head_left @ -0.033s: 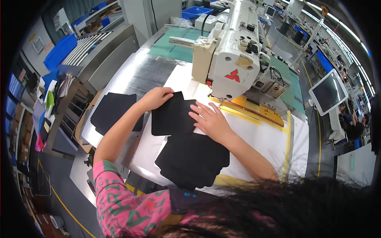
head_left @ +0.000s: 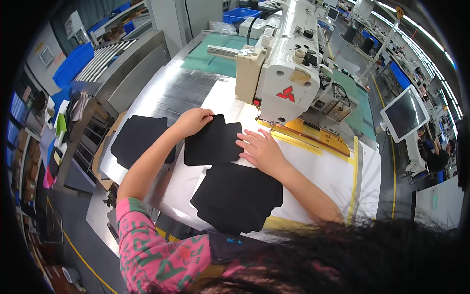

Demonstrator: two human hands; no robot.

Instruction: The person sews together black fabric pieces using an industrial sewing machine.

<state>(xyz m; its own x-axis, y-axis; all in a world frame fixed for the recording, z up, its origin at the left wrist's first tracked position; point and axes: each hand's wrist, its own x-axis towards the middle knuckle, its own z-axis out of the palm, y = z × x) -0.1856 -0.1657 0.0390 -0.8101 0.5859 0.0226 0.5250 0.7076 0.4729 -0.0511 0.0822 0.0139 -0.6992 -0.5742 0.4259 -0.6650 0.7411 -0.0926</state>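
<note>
Midway on the work surface lies a flat black piece [head_left: 211, 145], likely cloth, with a notched upper right corner. My left hand [head_left: 193, 122] pinches its top edge between thumb and fingers. My right hand [head_left: 264, 151] is open, fingers spread, with the fingertips at the piece's right edge. Closer to me rests a fanned stack of similar black pieces [head_left: 237, 198]. Another black stack [head_left: 142, 139] lies to the left, partly hidden behind my left forearm.
A large white sewing machine head [head_left: 289, 76] stands just beyond my hands. Below it is a yellow-edged clamp plate [head_left: 325, 139], beside a white sheet [head_left: 318, 183] edged with yellow tape. A monitor [head_left: 405, 113] is on the right; a blue bin [head_left: 73, 64] sits at far left.
The black piece has slid slightly left and away from me, coming a little apart from the near stack. My right fingers are now at its edge rather than over it.
</note>
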